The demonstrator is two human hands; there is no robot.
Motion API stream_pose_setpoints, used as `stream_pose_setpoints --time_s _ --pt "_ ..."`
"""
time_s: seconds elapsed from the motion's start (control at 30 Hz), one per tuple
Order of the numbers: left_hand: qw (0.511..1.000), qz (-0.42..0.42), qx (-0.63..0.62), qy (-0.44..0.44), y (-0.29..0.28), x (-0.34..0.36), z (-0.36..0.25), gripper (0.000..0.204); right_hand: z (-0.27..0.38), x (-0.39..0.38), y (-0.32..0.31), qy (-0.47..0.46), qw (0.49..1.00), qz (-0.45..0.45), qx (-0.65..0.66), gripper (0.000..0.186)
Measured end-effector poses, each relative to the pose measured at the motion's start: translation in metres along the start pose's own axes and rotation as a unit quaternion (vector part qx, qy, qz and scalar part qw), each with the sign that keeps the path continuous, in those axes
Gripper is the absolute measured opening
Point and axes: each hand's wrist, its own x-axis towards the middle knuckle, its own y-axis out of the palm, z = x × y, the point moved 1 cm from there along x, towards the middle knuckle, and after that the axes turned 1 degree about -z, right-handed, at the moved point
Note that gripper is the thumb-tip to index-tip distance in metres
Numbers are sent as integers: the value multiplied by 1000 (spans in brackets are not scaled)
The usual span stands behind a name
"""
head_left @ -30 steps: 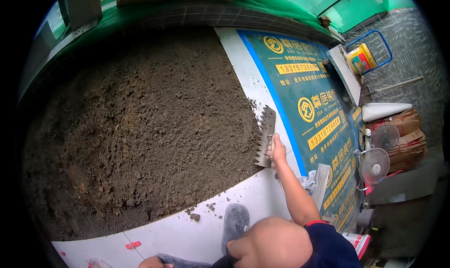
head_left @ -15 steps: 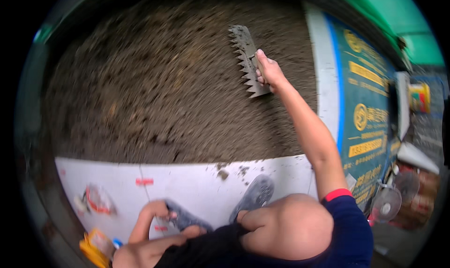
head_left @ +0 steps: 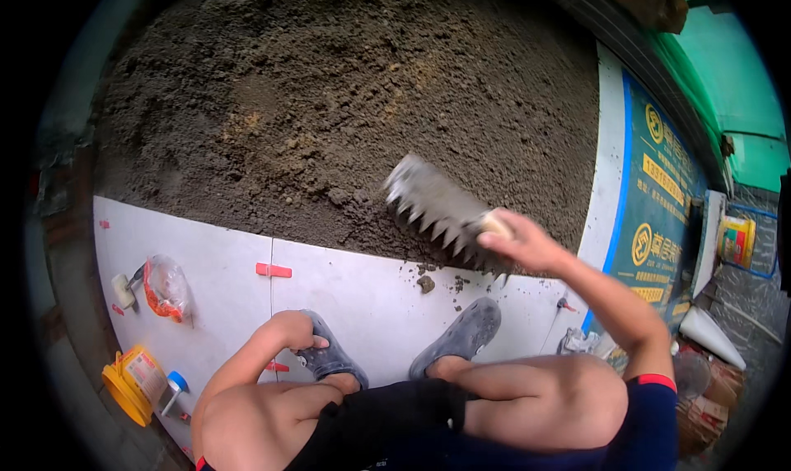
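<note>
My right hand point(head_left: 515, 240) grips the pale handle of a steel notched trowel point(head_left: 432, 199), which is tilted over the front edge of a bed of coarse, damp mortar point(head_left: 346, 117). Small mortar crumbs point(head_left: 425, 283) lie on the white tiles point(head_left: 379, 298) just in front. My left hand point(head_left: 295, 332) rests low at the dark clog point(head_left: 324, 360) on my left foot, fingers curled; whatever they hold, if anything, is hidden. A second clog point(head_left: 457, 335) is on the tiles below the trowel.
At left are a rubber mallet point(head_left: 124, 294), a plastic bag point(head_left: 165, 288), red clips point(head_left: 273, 271), a yellow bucket point(head_left: 124, 384) and a blue-capped tool point(head_left: 176, 382). At right are a green protective sheet point(head_left: 667, 182), another bucket point(head_left: 737, 240) and stacked cardboard point(head_left: 717, 380).
My right hand swung the trowel up across the mortar, then down toward its front edge. The view turned right-side-on to straight ahead, bringing my left hand and the left-side tools further into sight.
</note>
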Motion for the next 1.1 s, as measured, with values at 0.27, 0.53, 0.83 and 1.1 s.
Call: stream_pose_setpoints --time_s 0.27,0.53,0.83,1.1 --pt "985 33 127 110 -30 -3 -27 59 -106 -39 -18 144 928 -326 107 13" --pt "970 121 147 153 -35 2 -18 58 -28 43 178 156 776 -309 527 13" --pt "976 97 71 181 -41 1 0 61 140 156 132 -86 908 -181 368 47" --pt "963 -95 16 252 -23 -2 0 57 166 166 49 132 950 -213 -189 20"
